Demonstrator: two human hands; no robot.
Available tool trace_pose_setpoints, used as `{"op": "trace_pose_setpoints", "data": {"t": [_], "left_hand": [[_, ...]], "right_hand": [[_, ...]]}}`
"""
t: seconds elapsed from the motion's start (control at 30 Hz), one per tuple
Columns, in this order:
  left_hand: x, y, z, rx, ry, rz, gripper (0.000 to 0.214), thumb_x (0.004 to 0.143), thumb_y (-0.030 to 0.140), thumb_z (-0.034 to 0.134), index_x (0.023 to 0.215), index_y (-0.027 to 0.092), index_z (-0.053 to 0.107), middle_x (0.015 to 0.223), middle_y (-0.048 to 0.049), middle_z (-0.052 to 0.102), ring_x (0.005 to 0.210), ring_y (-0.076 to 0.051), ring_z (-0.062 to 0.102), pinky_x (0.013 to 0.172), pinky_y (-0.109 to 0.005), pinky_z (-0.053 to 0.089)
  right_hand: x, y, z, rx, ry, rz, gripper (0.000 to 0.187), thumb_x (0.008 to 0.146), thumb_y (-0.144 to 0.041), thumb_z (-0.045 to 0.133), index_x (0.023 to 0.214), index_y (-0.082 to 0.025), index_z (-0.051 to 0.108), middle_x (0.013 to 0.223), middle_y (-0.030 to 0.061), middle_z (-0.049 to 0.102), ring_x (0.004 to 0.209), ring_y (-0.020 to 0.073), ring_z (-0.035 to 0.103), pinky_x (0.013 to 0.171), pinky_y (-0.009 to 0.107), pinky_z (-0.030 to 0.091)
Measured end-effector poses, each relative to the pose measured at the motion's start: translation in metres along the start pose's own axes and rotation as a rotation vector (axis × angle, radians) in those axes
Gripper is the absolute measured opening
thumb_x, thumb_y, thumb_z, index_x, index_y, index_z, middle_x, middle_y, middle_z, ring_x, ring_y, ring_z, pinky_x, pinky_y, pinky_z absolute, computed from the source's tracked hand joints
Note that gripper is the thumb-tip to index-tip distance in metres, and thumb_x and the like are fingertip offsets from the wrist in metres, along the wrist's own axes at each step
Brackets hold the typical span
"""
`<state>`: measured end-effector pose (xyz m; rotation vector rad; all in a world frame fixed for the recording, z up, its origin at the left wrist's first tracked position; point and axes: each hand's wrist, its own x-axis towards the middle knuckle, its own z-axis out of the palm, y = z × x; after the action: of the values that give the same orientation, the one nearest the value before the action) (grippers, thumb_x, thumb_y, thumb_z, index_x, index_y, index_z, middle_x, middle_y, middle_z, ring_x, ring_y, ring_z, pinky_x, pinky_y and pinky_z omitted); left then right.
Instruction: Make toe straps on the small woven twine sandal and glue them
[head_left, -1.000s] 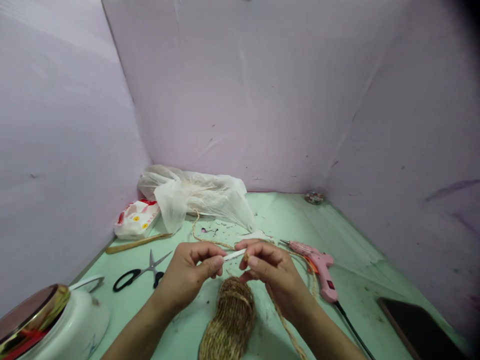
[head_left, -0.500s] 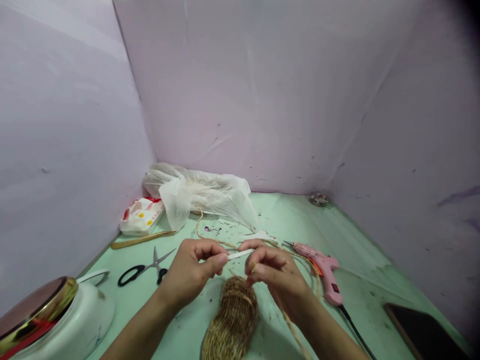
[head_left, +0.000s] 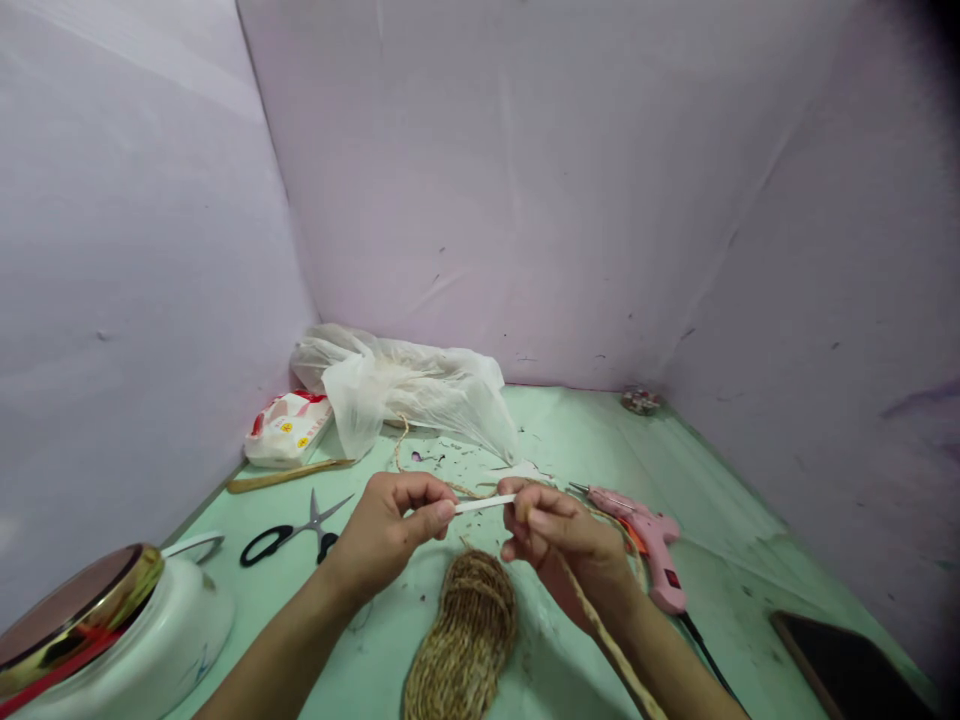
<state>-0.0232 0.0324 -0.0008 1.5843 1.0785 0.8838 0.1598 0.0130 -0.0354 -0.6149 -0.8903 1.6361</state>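
Thumb and forefinger of the left hand (head_left: 382, 535) pinch one end of a white stick (head_left: 484, 503). The right hand (head_left: 570, 545) curls closed on the other end, along with twine (head_left: 600, 625) that trails toward 5 o'clock. A woven coil (head_left: 465, 640) lies at 6 o'clock under the hands. Scissors (head_left: 292, 530) sit at 9 o'clock, and a glue gun (head_left: 652, 545) at 3 o'clock.
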Motion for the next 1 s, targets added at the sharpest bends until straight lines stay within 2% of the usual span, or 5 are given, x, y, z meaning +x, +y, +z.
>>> {"op": "trace_pose_setpoints", "data": {"t": [0.17,0.37,0.47,0.7,1.0], "left_hand": [[-0.008,0.011,0.015,0.183,0.057,-0.011,0.015,0.067,0.024,0.058,0.056,0.014,0.06,0.052,0.0022,0.053,0.053,-0.01,0.045,0.055,-0.022,0.036],[-0.001,0.002,0.006,0.09,0.013,0.029,0.017,0.068,0.029,0.06,0.058,0.015,0.061,0.055,0.0015,0.055,0.057,-0.011,0.046,0.058,-0.023,0.037],[0.002,-0.004,-0.001,0.051,0.012,0.04,0.017,0.069,0.029,0.059,0.06,0.015,0.061,0.055,0.0009,0.055,0.056,-0.011,0.046,0.057,-0.023,0.037],[-0.007,0.007,0.016,0.203,0.052,-0.002,0.015,0.067,0.022,0.057,0.055,0.014,0.061,0.053,0.0018,0.055,0.055,-0.011,0.047,0.055,-0.022,0.037],[0.002,-0.002,-0.002,0.085,-0.01,0.052,0.014,0.066,0.027,0.061,0.06,0.015,0.063,0.058,0.0006,0.058,0.059,-0.012,0.049,0.061,-0.024,0.039]], "right_hand": [[-0.008,0.002,0.011,-0.491,-0.068,-0.151,0.005,0.065,-0.021,0.069,0.062,-0.017,0.069,0.085,0.0036,0.051,0.067,0.0118,0.049,0.057,0.023,0.044],[-0.002,-0.003,0.002,0.075,0.009,0.026,0.012,0.058,-0.027,0.074,0.06,-0.016,0.068,0.08,0.0009,0.05,0.064,0.0089,0.049,0.069,0.024,0.049],[0.001,-0.004,-0.003,0.14,0.041,0.07,0.012,0.059,-0.026,0.074,0.063,-0.017,0.068,0.075,0.0007,0.049,0.062,0.0086,0.046,0.065,0.022,0.05],[-0.007,0.001,0.01,-0.559,-0.088,-0.145,0.006,0.066,-0.022,0.068,0.063,-0.017,0.068,0.089,0.005,0.052,0.074,0.0147,0.05,0.058,0.024,0.045],[0.001,-0.007,-0.001,0.092,0.028,0.099,0.014,0.055,-0.023,0.078,0.057,-0.014,0.067,0.077,0.0006,0.051,0.061,0.0078,0.051,0.074,0.026,0.052]]}}
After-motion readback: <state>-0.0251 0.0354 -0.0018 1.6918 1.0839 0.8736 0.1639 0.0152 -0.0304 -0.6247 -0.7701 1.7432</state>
